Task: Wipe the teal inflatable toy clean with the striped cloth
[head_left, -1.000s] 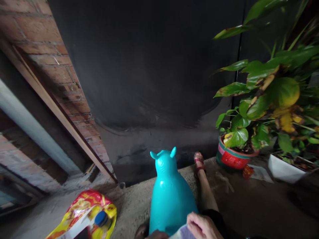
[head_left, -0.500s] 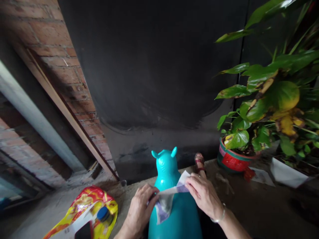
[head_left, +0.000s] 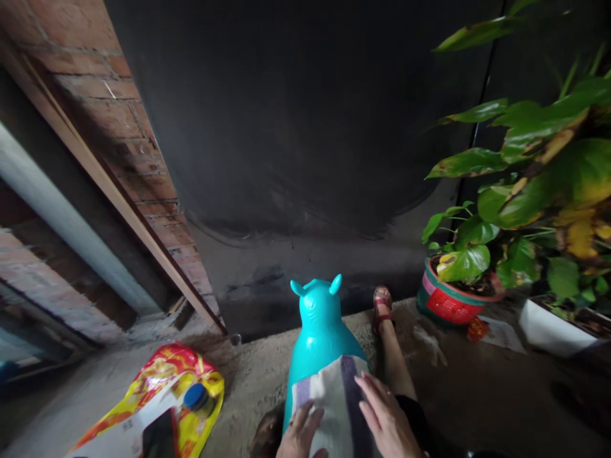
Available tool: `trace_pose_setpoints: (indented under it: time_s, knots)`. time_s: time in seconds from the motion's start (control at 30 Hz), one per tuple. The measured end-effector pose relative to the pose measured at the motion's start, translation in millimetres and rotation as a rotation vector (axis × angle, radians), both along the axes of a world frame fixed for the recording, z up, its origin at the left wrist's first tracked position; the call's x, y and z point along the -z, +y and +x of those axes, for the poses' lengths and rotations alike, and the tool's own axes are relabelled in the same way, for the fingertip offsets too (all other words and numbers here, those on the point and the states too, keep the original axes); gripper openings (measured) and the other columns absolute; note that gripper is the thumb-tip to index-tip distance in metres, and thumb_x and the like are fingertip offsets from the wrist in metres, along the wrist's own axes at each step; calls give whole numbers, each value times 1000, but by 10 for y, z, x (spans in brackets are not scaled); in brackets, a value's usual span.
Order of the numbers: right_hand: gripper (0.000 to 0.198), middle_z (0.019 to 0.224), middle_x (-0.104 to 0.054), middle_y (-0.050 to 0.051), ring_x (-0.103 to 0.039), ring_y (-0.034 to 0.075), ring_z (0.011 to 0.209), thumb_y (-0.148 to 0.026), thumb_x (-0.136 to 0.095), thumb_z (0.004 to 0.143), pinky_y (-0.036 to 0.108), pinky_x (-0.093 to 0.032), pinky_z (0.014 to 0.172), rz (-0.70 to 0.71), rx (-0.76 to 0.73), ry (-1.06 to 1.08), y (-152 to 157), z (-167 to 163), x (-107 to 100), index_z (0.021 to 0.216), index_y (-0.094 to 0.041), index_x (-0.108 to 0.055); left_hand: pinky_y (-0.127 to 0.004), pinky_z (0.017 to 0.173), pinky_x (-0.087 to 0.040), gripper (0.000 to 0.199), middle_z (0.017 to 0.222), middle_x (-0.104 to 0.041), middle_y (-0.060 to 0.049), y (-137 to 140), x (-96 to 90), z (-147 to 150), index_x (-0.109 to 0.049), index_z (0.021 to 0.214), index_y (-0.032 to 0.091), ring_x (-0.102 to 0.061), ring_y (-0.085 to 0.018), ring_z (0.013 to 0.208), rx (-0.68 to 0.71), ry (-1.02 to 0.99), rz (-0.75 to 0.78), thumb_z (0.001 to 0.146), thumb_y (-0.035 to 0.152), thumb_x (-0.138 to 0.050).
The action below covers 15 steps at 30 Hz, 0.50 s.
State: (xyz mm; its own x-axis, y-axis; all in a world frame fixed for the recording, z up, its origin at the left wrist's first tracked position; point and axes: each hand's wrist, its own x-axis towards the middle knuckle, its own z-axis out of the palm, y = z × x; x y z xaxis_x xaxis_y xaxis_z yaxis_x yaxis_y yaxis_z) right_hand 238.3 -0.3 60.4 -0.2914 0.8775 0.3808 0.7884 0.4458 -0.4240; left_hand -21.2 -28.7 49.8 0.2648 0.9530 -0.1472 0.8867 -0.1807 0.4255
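Note:
A striped cloth (head_left: pixel 329 388), white and grey with purple bands, lies spread over the back of a glossy teal animal-shaped toy (head_left: pixel 319 340) with two small ears. Resting on the cloth's lower left part is my left hand (head_left: pixel 300 432), its fingers apart and slightly bent. My right hand (head_left: pixel 386 416) lies along the cloth's right side with the fingers stretched out. The toy's lower body is hidden under the cloth and my hands.
A sandalled foot (head_left: pixel 382 308) stands right of the toy. On the left floor, a red and yellow bag (head_left: pixel 174 362) lies beneath a blue-capped container (head_left: pixel 195 397) and a phone (head_left: pixel 161 436). Potted plants (head_left: pixel 453 296) stand right; a dark panel (head_left: pixel 305 140) rises ahead.
Before, both hands pinched the cloth's ends, stretched above the toy. Now it lies flat on the toy's back, and my hands have moved lower with their fingers loosened.

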Motion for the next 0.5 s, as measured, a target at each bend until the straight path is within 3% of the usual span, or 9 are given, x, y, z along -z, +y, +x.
trace_pose_setpoints:
  time_s: [0.07,0.17,0.23,0.37,0.5]
  knots:
    - [45,141,-51,11,-52,29,127,-30,-43,93,41,-55,94,18,55,-62,47,-235,246,137,-23,-52,-35,113,-38,55,146,-48,-7,21,60,184,-53,133,28,-42,-24,136,-102,77,18,79,16,-54]
    - [47,146,-43,13,-44,40,131,-27,-44,90,56,-54,90,-83,178,-169,141,-576,489,137,-25,-52,-48,107,-43,55,149,-41,-8,71,99,412,-45,138,29,-40,-27,137,-222,140,2,85,16,-37]
    - [50,152,-31,12,-34,40,137,-30,-40,92,62,-47,97,-161,211,-191,298,-736,439,142,-26,-45,-54,107,-41,61,153,-30,-10,160,48,474,-35,143,26,-31,-31,142,-248,166,-5,83,28,-47]
    - [53,158,-16,8,-20,37,144,-33,-31,97,62,-35,107,-245,161,-189,667,-865,119,149,-25,-30,-49,113,-33,80,156,-20,-13,406,-128,457,-29,144,19,-18,-30,146,-296,175,32,75,43,-62]
    - [49,153,-34,10,-32,39,139,-33,-36,95,63,-41,101,-205,204,-179,590,-790,79,143,-26,-44,-48,109,-39,74,152,-27,-15,329,-92,495,-36,141,20,-29,-31,142,-289,181,108,77,47,-62]
